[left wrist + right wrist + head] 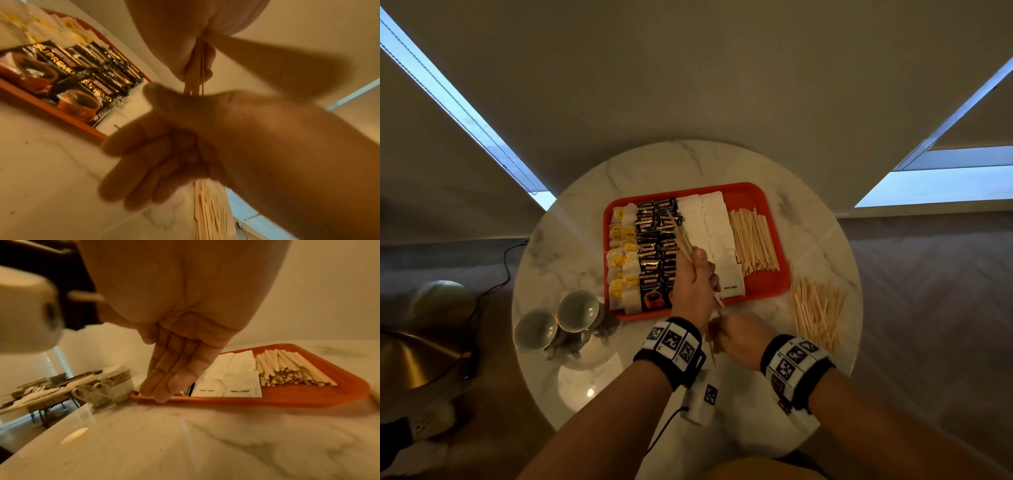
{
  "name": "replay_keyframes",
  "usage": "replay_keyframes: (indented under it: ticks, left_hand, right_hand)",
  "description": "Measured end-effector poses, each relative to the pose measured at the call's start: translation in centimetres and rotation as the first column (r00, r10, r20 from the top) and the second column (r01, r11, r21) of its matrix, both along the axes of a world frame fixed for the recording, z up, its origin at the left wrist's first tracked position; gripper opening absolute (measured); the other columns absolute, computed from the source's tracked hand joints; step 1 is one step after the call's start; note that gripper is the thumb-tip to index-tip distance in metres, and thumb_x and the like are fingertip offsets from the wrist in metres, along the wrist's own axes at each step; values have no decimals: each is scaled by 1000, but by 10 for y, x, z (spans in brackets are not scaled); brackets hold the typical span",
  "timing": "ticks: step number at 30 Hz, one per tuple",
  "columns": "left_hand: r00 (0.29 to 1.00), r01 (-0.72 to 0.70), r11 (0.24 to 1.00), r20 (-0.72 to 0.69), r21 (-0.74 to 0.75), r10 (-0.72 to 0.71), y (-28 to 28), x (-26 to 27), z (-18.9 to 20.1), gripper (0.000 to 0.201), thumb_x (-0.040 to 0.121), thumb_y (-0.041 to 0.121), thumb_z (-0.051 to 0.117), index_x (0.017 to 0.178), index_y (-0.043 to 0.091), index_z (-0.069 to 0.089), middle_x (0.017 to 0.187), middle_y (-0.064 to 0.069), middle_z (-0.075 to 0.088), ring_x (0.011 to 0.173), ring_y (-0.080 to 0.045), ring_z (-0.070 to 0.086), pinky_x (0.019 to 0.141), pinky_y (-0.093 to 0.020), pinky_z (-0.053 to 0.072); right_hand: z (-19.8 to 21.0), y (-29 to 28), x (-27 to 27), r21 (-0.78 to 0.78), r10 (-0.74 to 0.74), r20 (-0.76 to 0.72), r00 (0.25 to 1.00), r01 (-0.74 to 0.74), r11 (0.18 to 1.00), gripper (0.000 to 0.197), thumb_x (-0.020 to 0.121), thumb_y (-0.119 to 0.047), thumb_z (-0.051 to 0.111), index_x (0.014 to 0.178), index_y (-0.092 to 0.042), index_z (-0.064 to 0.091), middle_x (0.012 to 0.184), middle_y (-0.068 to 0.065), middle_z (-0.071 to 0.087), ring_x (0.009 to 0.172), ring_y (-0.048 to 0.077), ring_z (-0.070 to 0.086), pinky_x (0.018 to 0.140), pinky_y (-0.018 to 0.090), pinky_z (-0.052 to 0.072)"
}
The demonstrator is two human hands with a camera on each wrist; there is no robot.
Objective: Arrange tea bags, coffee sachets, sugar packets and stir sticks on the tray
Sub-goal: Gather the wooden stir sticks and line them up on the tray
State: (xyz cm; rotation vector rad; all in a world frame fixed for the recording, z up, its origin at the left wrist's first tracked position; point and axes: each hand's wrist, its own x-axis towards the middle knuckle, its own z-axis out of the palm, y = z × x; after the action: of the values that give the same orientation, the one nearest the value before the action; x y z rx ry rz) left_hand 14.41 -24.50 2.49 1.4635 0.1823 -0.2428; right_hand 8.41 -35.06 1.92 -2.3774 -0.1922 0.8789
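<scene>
Forearms with black-and-white marker wristbands nearest. Left hand grips a bundle of wooden stir sticks over the red plastic tray. Right hand below it, fingers straight, holding nothing. Round white marble table also carries a loose stir-stick pile and two patterned teacups. Beige blinds behind.

Right hand blurred; left hand hides coffee sachets.
</scene>
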Motion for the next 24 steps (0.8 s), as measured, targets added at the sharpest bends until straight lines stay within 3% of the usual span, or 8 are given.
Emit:
replay_keyframes:
  ticks: [3,6,9,12,17,21,24]
  left_hand:
    - [1000,25,1000,6,6,-25,-4,-10,-1,17,109,33,38,110,18,46,77,4,42,66,-10,43,64,-29,46]
    - [999,-43,999,15,16,43,0,-5,2,20,110,31,37,117,16,46,76,4,42,65,-10,43,64,-31,46]
    - [993,-109,994,52,26,108,6,3,3,15,110,30,36,114,22,47,76,5,40,64,-8,40,63,-29,43]
    - [989,-135,991,64,24,133,9,6,4,13,111,27,34,110,30,47,77,3,39,64,-10,38,61,-28,42]
    - [991,-131,991,6,-21,131,5,-1,-3,12,110,28,37,107,20,45,74,4,42,61,-10,41,61,-32,44]
    - [992,-121,990,-58,-74,117,-1,-6,-2,14,109,27,40,116,15,42,72,3,45,59,-10,44,58,-28,46]
    - [996,-54,996,-71,-77,49,-5,-9,-6,17,109,30,41,106,14,46,68,6,44,59,-9,43,59,-29,44]
  right_hand:
    - [1,0,8,-8,40,0,999,-40,999,27,100,-21,48,96,-10,72,92,6,73,86,20,67,87,41,55]
    - [3,-3,-3,-112,167,-124,978,-181,977,37,101,-43,47,107,-16,71,103,4,72,95,22,66,90,37,53]
    - [0,-7,-13,-72,190,-148,971,-203,977,39,91,-53,60,110,-21,72,104,0,73,94,18,67,89,36,55]
    - [2,-7,-12,-16,152,-122,981,-155,988,36,91,-52,60,103,-20,72,98,0,73,89,18,67,86,36,56]
    - [11,-5,2,-51,75,-24,997,-76,996,54,106,-46,33,83,-15,70,85,3,71,79,19,65,79,32,50]
    - [16,-5,9,-29,-33,20,999,33,999,48,106,-36,36,67,-22,60,64,-7,61,59,10,58,65,28,45]
    - [10,-5,10,-8,-59,-12,998,59,998,39,103,-28,41,72,-18,62,58,-8,60,53,8,58,59,24,45]
